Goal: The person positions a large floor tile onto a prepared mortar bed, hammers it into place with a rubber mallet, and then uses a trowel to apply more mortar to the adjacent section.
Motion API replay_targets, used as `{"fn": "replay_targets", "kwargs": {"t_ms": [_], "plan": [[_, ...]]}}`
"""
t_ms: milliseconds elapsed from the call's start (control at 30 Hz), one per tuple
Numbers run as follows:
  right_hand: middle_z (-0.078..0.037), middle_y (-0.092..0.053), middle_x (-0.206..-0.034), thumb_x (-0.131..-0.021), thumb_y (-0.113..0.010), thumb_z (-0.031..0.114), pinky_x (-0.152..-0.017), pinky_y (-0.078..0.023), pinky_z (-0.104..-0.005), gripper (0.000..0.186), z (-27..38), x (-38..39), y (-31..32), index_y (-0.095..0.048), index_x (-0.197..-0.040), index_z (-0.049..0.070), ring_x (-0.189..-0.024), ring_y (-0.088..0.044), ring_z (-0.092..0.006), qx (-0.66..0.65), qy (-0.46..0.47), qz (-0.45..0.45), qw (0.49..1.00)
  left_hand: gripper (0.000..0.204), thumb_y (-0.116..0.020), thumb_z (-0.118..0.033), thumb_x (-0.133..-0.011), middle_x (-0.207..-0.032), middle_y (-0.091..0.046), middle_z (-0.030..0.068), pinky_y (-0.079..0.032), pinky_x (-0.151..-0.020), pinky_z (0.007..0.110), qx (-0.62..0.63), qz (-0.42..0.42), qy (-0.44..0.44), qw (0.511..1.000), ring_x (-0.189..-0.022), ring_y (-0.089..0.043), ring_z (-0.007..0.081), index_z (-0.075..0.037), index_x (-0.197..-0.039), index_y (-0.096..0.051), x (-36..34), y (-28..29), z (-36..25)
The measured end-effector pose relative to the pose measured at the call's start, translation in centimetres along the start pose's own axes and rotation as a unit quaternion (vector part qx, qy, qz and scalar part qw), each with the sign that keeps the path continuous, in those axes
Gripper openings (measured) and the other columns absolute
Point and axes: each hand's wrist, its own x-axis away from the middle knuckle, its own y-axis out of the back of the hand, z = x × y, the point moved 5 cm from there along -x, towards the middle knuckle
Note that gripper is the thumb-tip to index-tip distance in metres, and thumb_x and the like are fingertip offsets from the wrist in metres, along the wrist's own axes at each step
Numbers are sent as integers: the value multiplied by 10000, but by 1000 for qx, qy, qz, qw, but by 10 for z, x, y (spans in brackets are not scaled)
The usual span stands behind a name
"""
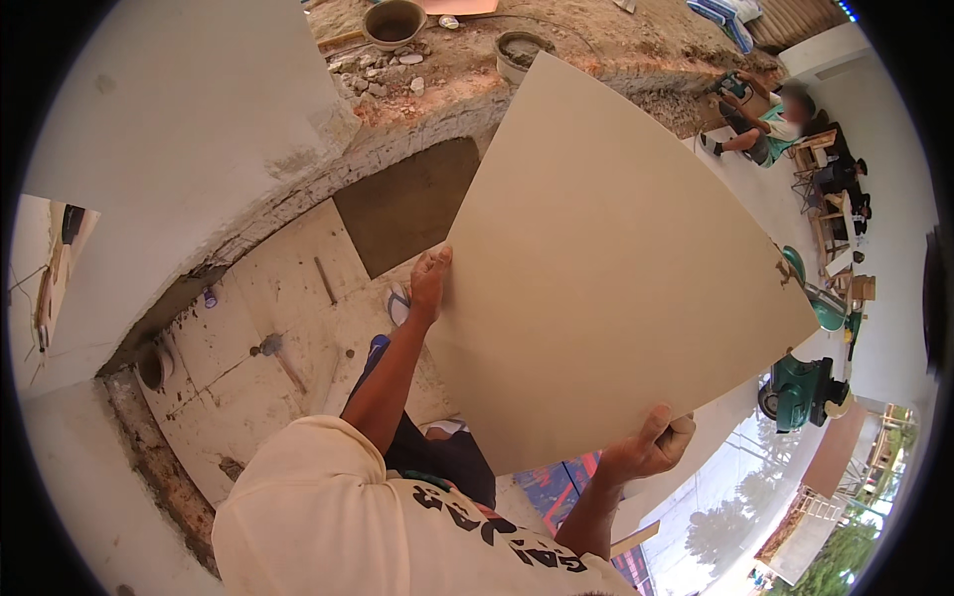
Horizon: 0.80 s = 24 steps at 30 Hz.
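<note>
Gripping a beige slab (621, 273) above the floor (234, 333), the left hand (428, 283) is clasping its left edge, the right hand (646, 452) its near edge, both nearly closed. One corner is pointing toward a bucket (510, 72); fisheye bending is obscuring the long axis, and the slab is hiding some left fingers.

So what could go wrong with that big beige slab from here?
The slab is held only near its edges, by the left hand and right hand, so it might slip and chip. It also covers part of the floor, so a step could land badly. And the hammer-like tool lying there could trip someone.
</note>
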Motion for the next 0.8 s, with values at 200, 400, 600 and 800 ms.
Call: {"fn": "replay_targets", "kwargs": {"t_ms": [200,400,600,800], "plan": [[-41,-538,-786,-997,-505,179,-703,-474,-254,246,8,-39,-110,-502,-814,15,-748,-531,-99,-17,-94,16,995,324,-704,-350,-883,-689,-367,-105,-249,-518,191,-23,-22,-111,993,-599,-288,12,-111,-754,-527,-113,4,-155],[-43,-543,-837,-1001,-492,238,-739,-449,-268,264,-7,-62,-172,-514,-864,13,-786,-517,-115,-52,-173,65,981,385,-750,-402,-828,-688,-357,-97,-267,-523,206,-43,-26,-190,981,-606,-303,23,-96,-760,-526,-186,6,-256],[-50,-565,-926,-1002,-491,292,-799,-446,-291,283,-59,-69,-212,-545,-951,19,-860,-527,-128,-90,-289,66,951,454,-796,-448,-755,-698,-429,-57,-362,-586,224,-100,-35,-262,959,-632,-404,71,-75,-752,-538,-206,-18,-327],[-56,-588,-1036,-1017,-450,321,-895,-442,-327,328,-165,-65,-234,-539,-1139,30,-985,-560,-164,-103,-380,109,913,456,-809,-441,-722,-734,-498,-6,-411,-725,290,-236,-81,-396,884,-701,-481,128,-58,-747,-563,-240,-48,-311]]}}
